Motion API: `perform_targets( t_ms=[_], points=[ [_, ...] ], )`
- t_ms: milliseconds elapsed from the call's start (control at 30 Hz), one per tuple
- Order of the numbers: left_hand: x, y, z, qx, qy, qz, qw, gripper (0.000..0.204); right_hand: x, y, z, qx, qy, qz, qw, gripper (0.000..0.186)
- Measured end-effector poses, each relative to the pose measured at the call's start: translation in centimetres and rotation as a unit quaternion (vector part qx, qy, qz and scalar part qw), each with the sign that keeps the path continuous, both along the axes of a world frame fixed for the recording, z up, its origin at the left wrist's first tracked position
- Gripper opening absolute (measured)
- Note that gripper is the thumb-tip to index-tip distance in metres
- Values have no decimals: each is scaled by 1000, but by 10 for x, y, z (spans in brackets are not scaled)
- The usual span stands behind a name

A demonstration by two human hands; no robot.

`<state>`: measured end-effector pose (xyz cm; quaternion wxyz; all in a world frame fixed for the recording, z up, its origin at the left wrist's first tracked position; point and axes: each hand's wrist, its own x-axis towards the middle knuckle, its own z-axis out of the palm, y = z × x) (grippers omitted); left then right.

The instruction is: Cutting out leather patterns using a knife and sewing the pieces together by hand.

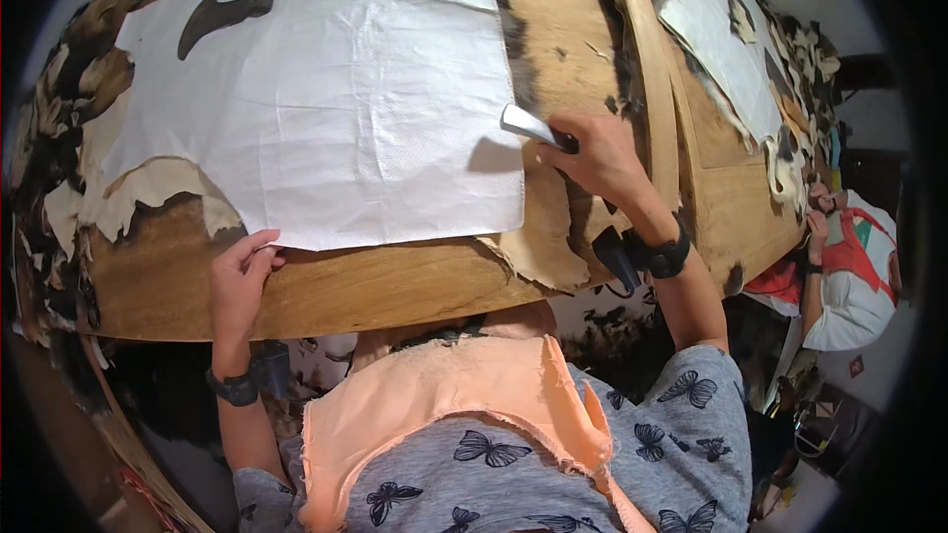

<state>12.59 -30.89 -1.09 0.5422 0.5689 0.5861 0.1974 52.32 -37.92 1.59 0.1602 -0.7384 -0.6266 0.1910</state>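
We note the white woven sheet [395, 138] spread over the left and middle of the wooden surface [326, 288], its lower border just inside the near edge. Our left hand [244, 271] pinches the sheet's near-left corner between thumb and fingers. Our right hand [597, 153] grasps a hand tool [531, 124], silver end pointing left, at the sheet's right border; its shadow falls on the sheet. Ragged hide pieces [158, 199] line the surface's left edge. A wooden slat [647, 59] and a smaller white sheet [726, 59] lie toward the right edge.
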Motion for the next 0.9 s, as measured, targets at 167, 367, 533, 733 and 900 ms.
perform_targets(
  t_ms=[167,367,533,733,900],
  points=[
    [-1,0,0,5,-7,13,1000,21,5,-3,-12,13,45,9,999,15],
    [-6,6,3,3,-48,27,998,21,8,3,-14,-16,28,39,999,12],
    [-6,55,43,132,-71,56,987,26,9,-1,-26,64,88,102,989,19],
    [73,159,79,177,-124,-50,975,36,9,-12,-27,34,54,30,998,19],
    [96,265,45,143,-200,-51,968,86,5,-7,-20,-10,28,25,999,17]
  ],
)
